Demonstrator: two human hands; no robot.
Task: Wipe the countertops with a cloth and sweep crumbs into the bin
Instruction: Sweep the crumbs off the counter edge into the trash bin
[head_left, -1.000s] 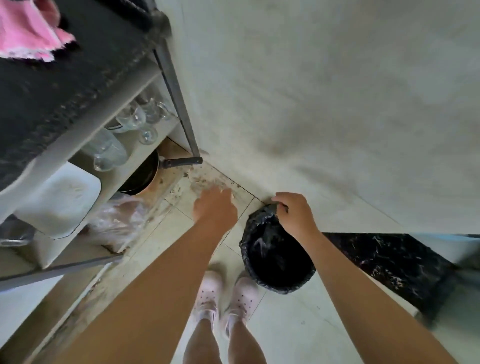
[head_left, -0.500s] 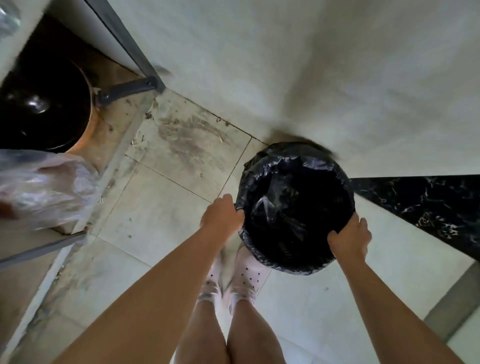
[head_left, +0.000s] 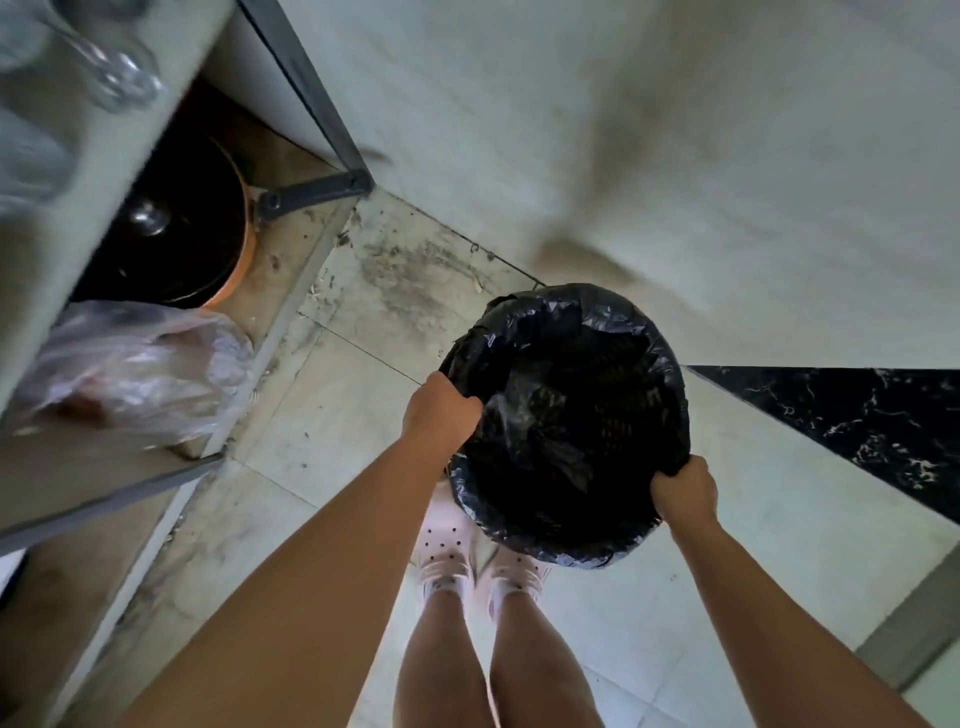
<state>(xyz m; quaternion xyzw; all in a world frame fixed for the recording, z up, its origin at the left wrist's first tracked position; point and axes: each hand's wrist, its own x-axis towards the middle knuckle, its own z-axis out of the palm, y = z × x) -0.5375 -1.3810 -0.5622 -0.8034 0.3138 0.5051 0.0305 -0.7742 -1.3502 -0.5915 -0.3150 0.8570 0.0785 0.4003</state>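
Floor tiles (head_left: 332, 426), pale and glossy with grime and specks near the corner, fill most of what lies below, and a plain light wall (head_left: 649, 156) rises behind them with a black veined marble strip (head_left: 852, 421) running along its foot on the right. Against that corner is the bin (head_left: 566, 421), a round open-weave basket lined with a crinkled black plastic bag folded over its rim. Its mouth opens upward and tips slightly toward the person, so its long axis runs from mouth down to base, close to vertical. Whether it rests on the tiles or is held just off them cannot be told.

Both hands grasp it on opposite sides of the rim: the left hand (head_left: 439, 410) curls its fingers over the near-left edge, and the right hand (head_left: 683, 493) pinches the bag and rim at the near-right edge.

To the left stands a grey metal-framed shelf unit (head_left: 311, 98). On its low level sit a dark pan with an orange rim (head_left: 176, 234) and, in front of it, a crumpled clear plastic bag (head_left: 140, 369); blurred glassware (head_left: 114, 78) shows on the shelf above. The pan's handle reaches toward the frame's corner post, well apart from the bin.

Directly under the bin's near edge are the person's pale perforated clogs (head_left: 447, 556), partly hidden by the basket.
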